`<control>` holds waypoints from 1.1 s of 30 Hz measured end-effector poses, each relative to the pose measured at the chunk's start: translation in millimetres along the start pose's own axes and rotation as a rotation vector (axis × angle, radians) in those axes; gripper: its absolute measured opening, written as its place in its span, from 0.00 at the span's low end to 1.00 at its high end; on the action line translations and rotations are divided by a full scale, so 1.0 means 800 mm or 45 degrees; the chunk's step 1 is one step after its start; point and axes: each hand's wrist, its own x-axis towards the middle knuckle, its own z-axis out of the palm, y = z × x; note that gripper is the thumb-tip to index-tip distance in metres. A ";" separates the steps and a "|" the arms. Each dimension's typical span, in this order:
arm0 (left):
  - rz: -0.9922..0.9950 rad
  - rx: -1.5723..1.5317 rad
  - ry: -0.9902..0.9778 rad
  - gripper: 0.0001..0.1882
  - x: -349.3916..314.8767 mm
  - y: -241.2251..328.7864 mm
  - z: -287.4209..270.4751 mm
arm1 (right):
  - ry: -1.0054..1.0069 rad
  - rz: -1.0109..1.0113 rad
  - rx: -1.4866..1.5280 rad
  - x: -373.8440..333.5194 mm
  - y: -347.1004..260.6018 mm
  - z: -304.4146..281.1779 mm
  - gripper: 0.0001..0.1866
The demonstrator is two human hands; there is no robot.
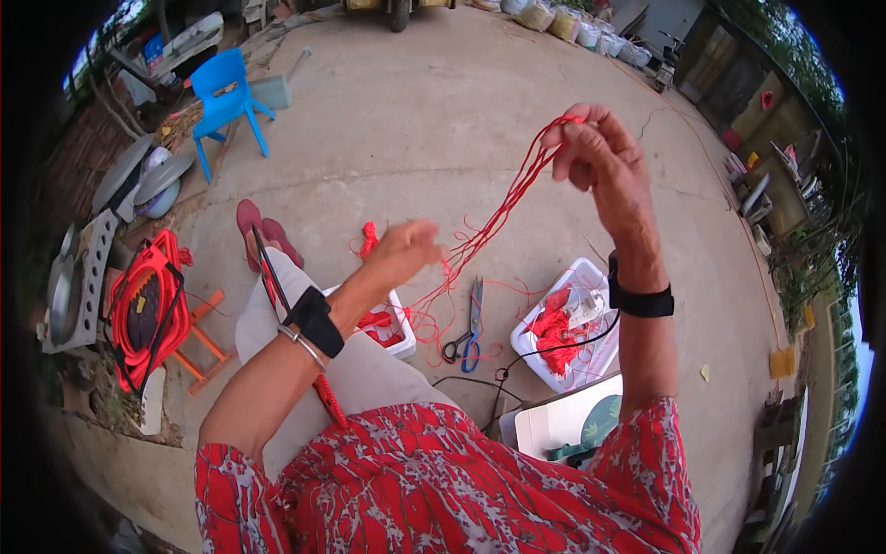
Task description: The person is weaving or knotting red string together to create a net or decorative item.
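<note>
The right hand (604, 152), raised at upper right of the frame, pinches a bundle of red cords (503, 208) while the left hand (406, 251), closed at centre, grips their lower end, keeping them taut and untangled above the scissors (469, 328).

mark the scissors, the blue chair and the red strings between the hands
scissors (471, 323): head view, on the blades near the pivot.
blue chair (221, 92): head view, on the seat and backrest.
red strings (503, 208): head view, mid-span of the bundle between the hands.
</note>
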 end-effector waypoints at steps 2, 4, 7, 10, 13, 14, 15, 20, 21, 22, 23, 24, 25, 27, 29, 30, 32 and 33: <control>-0.225 -0.002 -0.220 0.27 -0.014 -0.018 0.007 | 0.086 -0.055 -0.017 0.011 0.003 -0.019 0.08; -0.349 -0.092 -0.388 0.26 -0.024 -0.015 0.009 | 0.211 -0.120 -0.030 0.022 0.007 -0.040 0.08; -0.435 -0.226 -0.645 0.21 -0.030 -0.013 0.016 | 0.339 -0.058 0.113 0.029 0.016 -0.081 0.09; -0.401 -0.455 -0.489 0.13 -0.036 0.017 0.006 | 0.452 -0.064 0.015 0.030 0.034 -0.121 0.08; -0.199 -0.433 -0.444 0.14 -0.047 0.069 -0.047 | 0.600 0.090 0.041 0.026 0.085 -0.163 0.07; -0.147 -0.386 -0.402 0.14 -0.050 0.087 -0.057 | 0.691 0.170 -0.026 0.012 0.102 -0.171 0.08; -0.144 -0.379 -0.419 0.14 -0.056 0.104 -0.067 | 0.759 0.306 -0.054 0.003 0.124 -0.180 0.08; -0.055 -0.139 -0.189 0.17 -0.090 0.111 -0.101 | 0.661 0.436 0.260 -0.030 0.203 -0.149 0.05; -0.059 -0.134 -0.184 0.17 -0.098 0.102 -0.107 | 0.617 0.457 0.271 -0.031 0.211 -0.134 0.03; -0.094 -0.183 -0.143 0.17 -0.103 0.093 -0.111 | 0.595 0.433 0.207 -0.033 0.218 -0.122 0.03; -0.129 -0.232 -0.103 0.16 -0.108 0.087 -0.113 | 0.573 0.408 0.143 -0.037 0.222 -0.113 0.03; -0.129 -0.253 -0.095 0.16 -0.112 0.085 -0.114 | 0.575 0.406 0.145 -0.039 0.226 -0.108 0.03; -0.127 -0.250 -0.096 0.16 -0.115 0.085 -0.116 | 0.555 0.428 0.134 -0.042 0.229 -0.105 0.03; -0.170 -0.304 -0.111 0.15 -0.122 0.085 -0.119 | 0.537 0.454 0.127 -0.051 0.240 -0.096 0.04; -0.137 -0.329 -0.072 0.15 -0.111 0.075 -0.115 | -0.003 0.610 -0.182 -0.079 0.273 -0.091 0.06; -0.095 -0.343 -0.025 0.15 -0.105 0.075 -0.112 | -0.274 0.586 -0.547 -0.098 0.301 -0.093 0.08; -0.081 -0.401 -0.015 0.15 -0.101 0.083 -0.108 | -0.432 0.287 -1.119 -0.126 0.354 -0.088 0.13; -0.068 -0.469 0.006 0.15 -0.099 0.082 -0.104 | -0.444 0.293 -1.102 -0.127 0.348 -0.071 0.13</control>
